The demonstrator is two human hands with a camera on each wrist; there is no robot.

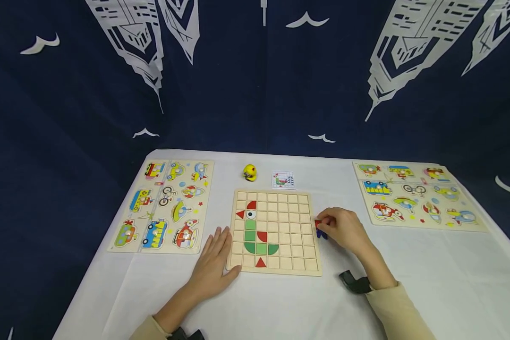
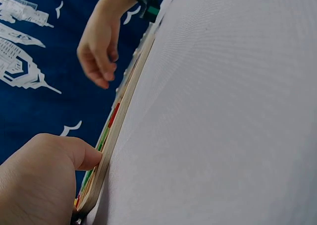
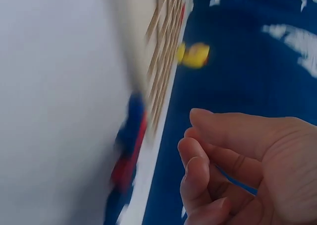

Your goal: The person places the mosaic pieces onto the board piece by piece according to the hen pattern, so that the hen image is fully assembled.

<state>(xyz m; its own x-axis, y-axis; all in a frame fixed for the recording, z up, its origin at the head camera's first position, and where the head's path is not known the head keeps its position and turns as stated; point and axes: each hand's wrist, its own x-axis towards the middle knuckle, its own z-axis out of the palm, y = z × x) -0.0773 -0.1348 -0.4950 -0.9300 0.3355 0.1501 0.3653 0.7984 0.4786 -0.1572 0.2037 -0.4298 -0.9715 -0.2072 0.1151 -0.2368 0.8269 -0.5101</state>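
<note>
A wooden grid board (image 1: 292,227) lies on the table, with flat shapes forming a bird on its left side. Among them are green squares (image 1: 250,225), a red triangle (image 1: 260,263) and a black-and-white eye piece (image 1: 250,214). My left hand (image 1: 210,269) rests at the board's left edge, fingers straight, thumb touching the front corner. Right of the board, my right hand (image 1: 344,229) hovers with bent fingers over red and blue pieces (image 1: 321,234). In the right wrist view, those blurred pieces (image 3: 130,131) lie apart from the fingers, and nothing shows between thumb and fingertips.
A picture puzzle board (image 1: 163,208) lies to the left, and another vehicle puzzle (image 1: 420,196) at the back right. Behind the grid board are a yellow toy duck (image 1: 250,173) and a small card (image 1: 283,180) picturing a bird on a grid.
</note>
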